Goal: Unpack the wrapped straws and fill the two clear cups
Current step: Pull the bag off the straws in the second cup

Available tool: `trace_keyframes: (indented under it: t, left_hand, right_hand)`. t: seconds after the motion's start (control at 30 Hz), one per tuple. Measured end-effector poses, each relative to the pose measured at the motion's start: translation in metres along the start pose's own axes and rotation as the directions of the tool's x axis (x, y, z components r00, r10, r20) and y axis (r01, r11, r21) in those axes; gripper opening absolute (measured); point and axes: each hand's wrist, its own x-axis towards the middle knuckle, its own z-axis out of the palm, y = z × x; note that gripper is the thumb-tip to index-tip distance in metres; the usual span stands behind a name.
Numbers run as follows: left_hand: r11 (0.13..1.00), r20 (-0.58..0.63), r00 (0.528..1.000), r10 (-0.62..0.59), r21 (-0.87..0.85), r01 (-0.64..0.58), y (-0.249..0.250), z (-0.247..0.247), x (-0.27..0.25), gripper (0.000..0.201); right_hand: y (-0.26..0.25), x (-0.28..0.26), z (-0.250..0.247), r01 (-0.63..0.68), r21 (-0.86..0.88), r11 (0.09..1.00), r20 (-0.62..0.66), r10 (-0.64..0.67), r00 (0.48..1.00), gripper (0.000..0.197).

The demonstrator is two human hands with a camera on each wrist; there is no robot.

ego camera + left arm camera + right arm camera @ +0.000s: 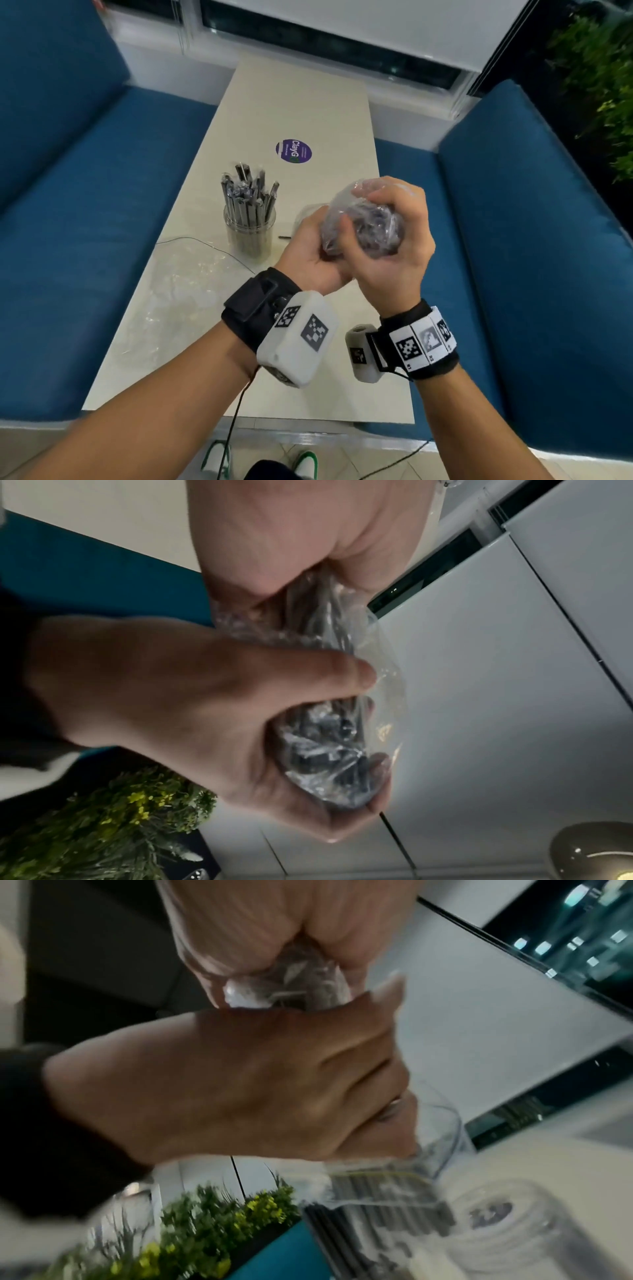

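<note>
Both hands grip one crinkled clear plastic bag of dark wrapped straws [364, 219] above the beige table [294, 102]. The left hand [310, 253] curls round its near end from the left; the right hand [394, 236] wraps over the top. Left of them stands a clear cup filled with dark straws [249, 222].

Head view: evenly lit from overhead, indoor light; the cream table [301, 102] is rendered bright, with soft shadows under the wrists. Straight edges are bowed by wide-angle distortion toward the frame borders. Glare is noted on the clear plastic bag [359, 219]. Left wrist view: dimmer, slightly soft. Right wrist view: heavily motion-blurred, nearest cup [507, 1229] out of focus.
</note>
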Motion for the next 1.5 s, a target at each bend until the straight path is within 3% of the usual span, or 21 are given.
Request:
trace_keyframes:
  t: [0.13, 0.23, 0.3, 0.37, 0.4, 0.5, 0.53, 0.6, 0.67, 0.73, 0.9, 0.97, 1.07, 1.27, 1.4, 1.5]
  left_hand:
    - [0.979, -0.09, 0.996, 0.002, 0.203, 0.016, -0.009, -0.003, 0.004, 0.051]
    - [0.954, -0.044, 0.998, -0.048, 0.294, 0.058, -0.01, -0.015, -0.001, 0.091]
    - [0.869, -0.08, 0.997, -0.013, 0.491, 0.051, -0.001, -0.03, -0.006, 0.11]
    - [0.69, -0.26, 0.953, 0.153, 0.719, 0.085, 0.012, -0.051, -0.009, 0.107]
    - [0.589, -0.312, 0.901, 0.3, 0.804, 0.082, 0.019, -0.061, -0.008, 0.094]
    - [0.192, -0.216, 0.709, 0.671, 0.975, 0.116, 0.032, -0.098, 0.011, 0.036]
    - [0.054, -0.144, 0.687, 0.712, 0.987, 0.151, 0.034, -0.105, 0.018, 0.039]
    - [-0.16, -0.013, 0.693, 0.721, 0.969, 0.186, 0.034, -0.111, 0.035, 0.065]
    - [-0.298, 0.077, 0.697, 0.713, 0.933, 0.201, 0.033, -0.112, 0.052, 0.088]
    - [-0.331, 0.107, 0.684, 0.722, 0.921, 0.206, 0.032, -0.117, 0.068, 0.106]
    - [-0.28, 0.081, 0.654, 0.752, 0.937, 0.206, 0.039, -0.123, 0.087, 0.136]
    - [-0.227, 0.079, 0.642, 0.763, 0.962, 0.151, 0.045, -0.125, 0.091, 0.127]
    - [-0.278, 0.132, 0.646, 0.752, 0.952, 0.129, 0.049, -0.13, 0.094, 0.1]
    - [-0.307, 0.196, 0.654, 0.731, 0.95, 0.058, 0.054, -0.137, 0.085, 0.106]
    - [-0.367, 0.213, 0.675, 0.706, 0.926, 0.093, 0.05, -0.137, 0.086, 0.108]
    - [-0.361, 0.183, 0.688, 0.702, 0.925, 0.123, 0.049, -0.137, 0.088, 0.11]
  right_hand:
    - [0.0, 0.011, 0.003, -0.111, -0.032, 0.993, -0.183, 0.104, 0.978, 0.037]
    - [0.006, 0.027, -0.002, -0.127, -0.007, 0.992, -0.24, 0.122, 0.963, 0.028]
    - [0.013, 0.042, -0.008, -0.116, 0.016, 0.993, -0.285, 0.115, 0.952, 0.027]
    - [0.019, 0.056, -0.013, -0.101, 0.033, 0.994, -0.323, 0.107, 0.941, 0.026]
    - [0.022, 0.062, -0.014, -0.1, 0.046, 0.994, -0.334, 0.11, 0.936, 0.026]
    - [0.034, 0.071, -0.009, -0.114, 0.054, 0.992, -0.288, 0.124, 0.95, 0.026]
    - [0.039, 0.071, -0.005, -0.124, 0.055, 0.991, -0.255, 0.134, 0.958, 0.026]
    - [0.048, 0.066, 0.005, -0.16, 0.041, 0.986, -0.197, 0.165, 0.967, 0.029]
    - [0.055, 0.062, 0.015, -0.193, 0.005, 0.981, -0.159, 0.191, 0.969, 0.033]
    - [0.061, 0.061, 0.023, -0.215, -0.022, 0.976, -0.145, 0.209, 0.967, 0.033]
    - [0.068, 0.069, 0.029, -0.26, 0.004, 0.966, -0.127, 0.258, 0.958, 0.034]
    - [0.07, 0.071, 0.028, -0.277, 0.024, 0.961, -0.143, 0.278, 0.95, 0.032]
    - [0.077, 0.075, 0.025, -0.33, 0.082, 0.94, -0.253, 0.34, 0.906, 0.03]
    - [0.103, 0.068, 0.01, -0.483, 0.121, 0.867, -0.444, 0.483, 0.755, 0.033]
    - [0.103, 0.069, 0.014, -0.472, 0.099, 0.876, -0.484, 0.457, 0.746, 0.028]
    - [0.099, 0.074, 0.024, -0.459, 0.098, 0.883, -0.476, 0.446, 0.758, 0.029]
